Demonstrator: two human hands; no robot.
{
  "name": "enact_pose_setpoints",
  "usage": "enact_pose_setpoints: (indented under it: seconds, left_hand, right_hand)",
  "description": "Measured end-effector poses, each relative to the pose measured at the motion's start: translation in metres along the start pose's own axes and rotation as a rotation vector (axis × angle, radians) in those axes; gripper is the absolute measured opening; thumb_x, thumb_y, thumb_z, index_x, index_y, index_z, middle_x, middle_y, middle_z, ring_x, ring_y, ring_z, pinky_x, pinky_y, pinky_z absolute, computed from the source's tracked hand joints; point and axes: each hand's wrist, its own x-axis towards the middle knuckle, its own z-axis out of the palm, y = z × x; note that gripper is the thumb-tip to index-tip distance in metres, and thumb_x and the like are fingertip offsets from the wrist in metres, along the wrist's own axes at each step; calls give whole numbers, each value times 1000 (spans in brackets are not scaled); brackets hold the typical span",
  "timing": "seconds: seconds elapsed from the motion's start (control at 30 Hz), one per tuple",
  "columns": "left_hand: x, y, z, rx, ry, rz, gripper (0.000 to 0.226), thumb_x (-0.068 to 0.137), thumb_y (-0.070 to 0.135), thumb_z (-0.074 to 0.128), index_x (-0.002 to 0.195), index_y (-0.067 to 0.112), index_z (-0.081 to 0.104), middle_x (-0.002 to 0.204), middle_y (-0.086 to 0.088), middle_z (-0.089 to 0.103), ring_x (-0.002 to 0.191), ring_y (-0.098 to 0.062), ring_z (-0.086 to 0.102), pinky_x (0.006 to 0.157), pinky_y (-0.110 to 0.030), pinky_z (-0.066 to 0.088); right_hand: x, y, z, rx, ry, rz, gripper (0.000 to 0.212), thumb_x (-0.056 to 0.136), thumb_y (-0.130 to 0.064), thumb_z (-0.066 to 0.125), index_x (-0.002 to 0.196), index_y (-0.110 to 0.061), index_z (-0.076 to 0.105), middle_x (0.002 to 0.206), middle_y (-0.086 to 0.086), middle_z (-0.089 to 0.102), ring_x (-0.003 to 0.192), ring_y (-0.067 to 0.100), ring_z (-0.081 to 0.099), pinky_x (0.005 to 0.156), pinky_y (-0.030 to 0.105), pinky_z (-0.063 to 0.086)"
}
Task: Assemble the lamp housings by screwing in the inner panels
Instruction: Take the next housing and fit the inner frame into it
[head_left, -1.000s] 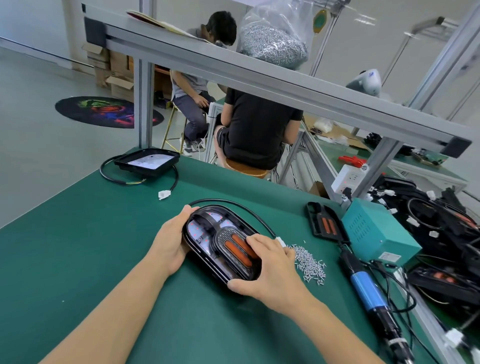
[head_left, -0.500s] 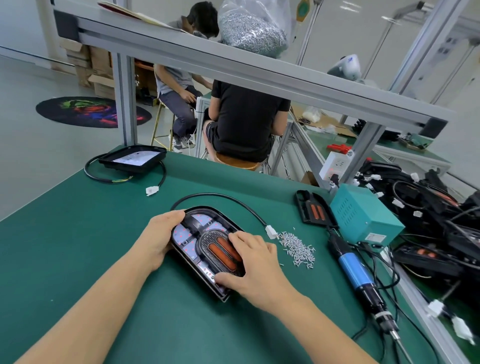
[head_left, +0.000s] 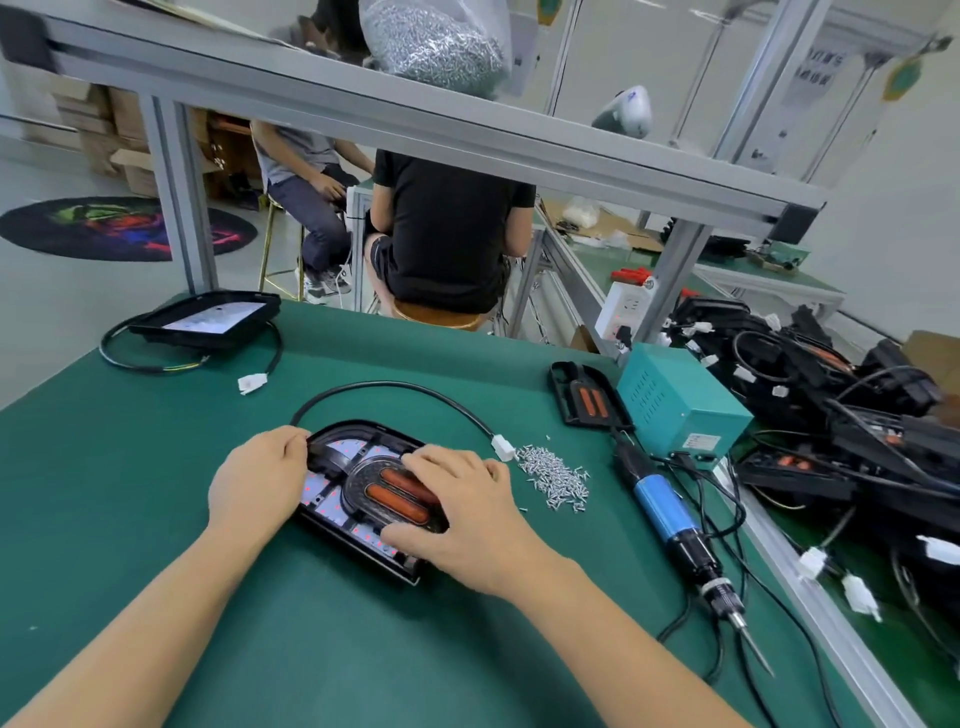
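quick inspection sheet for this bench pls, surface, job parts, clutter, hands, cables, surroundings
surface: green mat, bare in front of the person.
job's things: lamp housing lies flat with the inner panel seated in it; loose screws lie beside it; electric screwdriver lies untouched on the mat.
clutter: spare panel, teal power box, second housing at the far left, heap of housings on the right.
grips: left hand holds the housing's left edge; right hand presses on the panel.
cables: housing lead loops to a white plug; screwdriver cords trail right.
surroundings: aluminium frame, bag of screws on top, two seated people behind.
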Motion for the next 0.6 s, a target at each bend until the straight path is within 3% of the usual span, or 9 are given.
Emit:
enact_pose_setpoints:
  seconds: [0.07, 0.17, 0.27, 0.37, 0.43, 0.6]
  left_hand:
    - [-1, 6, -4, 44, 36, 29, 32, 96, 16, 42, 114, 15, 68, 118, -13, 64, 107, -36, 53, 82, -39, 43]
    - [-4, 25, -9, 94, 101, 153, 24, 92, 14, 52, 108, 13, 70, 111, -14, 65, 104, -38, 50, 84, -42, 42]
    - [-13, 61, -8, 10, 94, 368, 16, 88, 13, 61, 97, 15, 73, 103, -7, 70, 101, -34, 55, 88, -42, 41]
    - [-27, 104, 2, -110, -55, 556, 12, 86, 15, 65, 91, 18, 75, 94, 0, 72, 96, -26, 59, 90, -39, 42]
    - [-31, 130, 15, -96, -204, 636, 12, 85, 20, 64, 89, 23, 75, 91, 5, 72, 94, -19, 60, 89, -33, 42]
    - [-33, 173, 55, 269, -502, 731, 16, 84, 17, 63, 94, 26, 73, 98, 10, 72, 98, -14, 61, 95, -31, 34]
  right_hand:
    - [-6, 8, -13, 70, 97, 44, 52, 92, -46, 60, 137, -24, 50, 139, -9, 45, 128, 6, 32, 100, 21, 12]
    - [-22, 40, -43, 101, 292, 271, 38, 96, -28, 59, 132, -17, 56, 130, -2, 53, 121, 14, 46, 103, 25, 30]
    - [-44, 83, -69, -44, 301, 575, 40, 97, -21, 55, 136, -12, 52, 130, 7, 52, 118, 22, 50, 98, 32, 39]
    - [-66, 118, -79, -185, 209, 796, 35, 97, -25, 54, 127, -6, 52, 124, 13, 51, 111, 29, 49, 80, 34, 37]
    - [-74, 133, -78, -261, 115, 893, 35, 95, -30, 55, 119, -5, 52, 120, 14, 50, 109, 31, 48, 78, 34, 37]
    - [-74, 152, -69, -264, -22, 994, 43, 92, -37, 57, 122, -7, 48, 120, 13, 53, 108, 31, 54, 77, 33, 41]
